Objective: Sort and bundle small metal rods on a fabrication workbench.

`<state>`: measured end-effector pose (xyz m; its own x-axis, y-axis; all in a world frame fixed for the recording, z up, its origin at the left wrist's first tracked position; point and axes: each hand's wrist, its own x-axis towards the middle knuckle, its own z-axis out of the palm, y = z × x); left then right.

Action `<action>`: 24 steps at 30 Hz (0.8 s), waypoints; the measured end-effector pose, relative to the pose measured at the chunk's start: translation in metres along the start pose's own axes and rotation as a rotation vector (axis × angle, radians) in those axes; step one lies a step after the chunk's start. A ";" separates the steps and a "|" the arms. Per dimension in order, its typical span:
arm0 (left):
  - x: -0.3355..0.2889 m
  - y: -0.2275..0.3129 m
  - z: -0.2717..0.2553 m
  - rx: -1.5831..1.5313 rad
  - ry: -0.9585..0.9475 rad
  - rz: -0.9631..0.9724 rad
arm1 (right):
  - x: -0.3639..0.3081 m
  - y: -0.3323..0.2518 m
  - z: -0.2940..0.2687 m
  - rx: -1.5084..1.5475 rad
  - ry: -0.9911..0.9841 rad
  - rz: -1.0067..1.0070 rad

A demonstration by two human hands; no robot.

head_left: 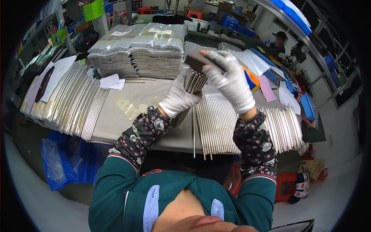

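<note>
My left hand (178, 95), in a white glove, is wrapped round a bundle of thin metal rods (194, 82) held tilted up off the table. In my gloved right hand (232, 80) is a dark brown flat block (198, 60), lying over the upper ends of that bundle. Whether the block presses on the ends I cannot tell. Below my right hand, a row of loose silvery rods (216, 133) lies side by side at the table's front edge. More rods (284, 129) are piled right of my right forearm.
Bagged rod stacks (156, 52) rise at the back. Plastic-covered rods (63, 102) fill the table's left side, white slips (111, 81) beside them. An orange-and-blue tape roll (251, 79) and pink paper (266, 88) lie right. Blue bins (81, 158) stand below left. Another person (277, 43) is far right.
</note>
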<state>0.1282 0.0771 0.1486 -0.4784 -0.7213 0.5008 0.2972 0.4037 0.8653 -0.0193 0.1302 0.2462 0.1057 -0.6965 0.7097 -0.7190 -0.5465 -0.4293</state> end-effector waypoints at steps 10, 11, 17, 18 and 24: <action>-0.049 -0.037 -0.021 -0.055 -0.009 -0.147 | -0.176 0.132 -0.042 -0.940 -0.070 0.751; -0.058 -0.054 -0.024 -0.038 0.002 -0.145 | -0.189 0.133 -0.039 -1.082 -0.151 0.779; -0.089 -0.097 -0.023 0.338 -0.033 0.125 | -0.176 0.065 -0.033 0.131 0.004 0.829; -0.092 -0.103 -0.024 0.563 -0.043 0.243 | -0.171 0.038 -0.026 0.462 -0.071 0.867; -0.090 -0.053 0.002 0.715 -0.400 0.641 | -0.206 -0.013 0.014 1.493 -0.685 1.344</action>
<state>0.1538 0.1218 0.0581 -0.6817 -0.0668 0.7286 0.0957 0.9791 0.1793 -0.0220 0.2747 0.0974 0.5409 -0.7092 -0.4521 0.3665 0.6826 -0.6322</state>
